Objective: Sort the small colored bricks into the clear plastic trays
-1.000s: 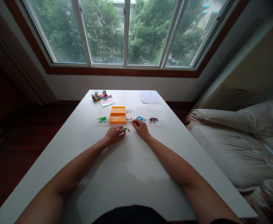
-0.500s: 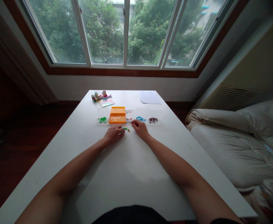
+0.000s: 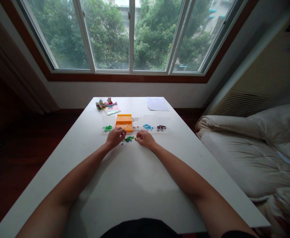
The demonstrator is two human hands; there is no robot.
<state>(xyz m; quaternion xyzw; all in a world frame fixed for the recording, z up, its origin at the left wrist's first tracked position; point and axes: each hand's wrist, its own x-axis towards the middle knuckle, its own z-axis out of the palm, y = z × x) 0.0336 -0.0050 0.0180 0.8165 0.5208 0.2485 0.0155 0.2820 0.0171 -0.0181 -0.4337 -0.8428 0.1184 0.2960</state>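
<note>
A pile of small green, blue and yellow pieces (image 3: 129, 139), perhaps toy bricks, lies on the white table between my hands. My left hand (image 3: 115, 136) is at the pile's left, its fingers pinched by the front edge of an open orange box (image 3: 124, 121) holding small pale-orange pieces. What that pinch holds, if anything, is too small to make out. At the pile's right edge my right hand (image 3: 145, 138) has its fingertips together on the tabletop, touching or right beside a tiny yellow and dark piece. Whether it grips that piece is unclear.
Clear lidded boxes stand in a row with green pieces (image 3: 107, 128), blue pieces (image 3: 148, 127) and dark brown pieces (image 3: 161, 127). Farther back are small colourful figures (image 3: 102, 103), a shiny packet (image 3: 112, 110) and white paper sheets (image 3: 157, 103). A padded sofa (image 3: 236, 148) stands to the right.
My left hand has moved left and slightly up from the pile, uncovering more pieces. My right hand has come down and left, from the boxes to the pile's right edge.
</note>
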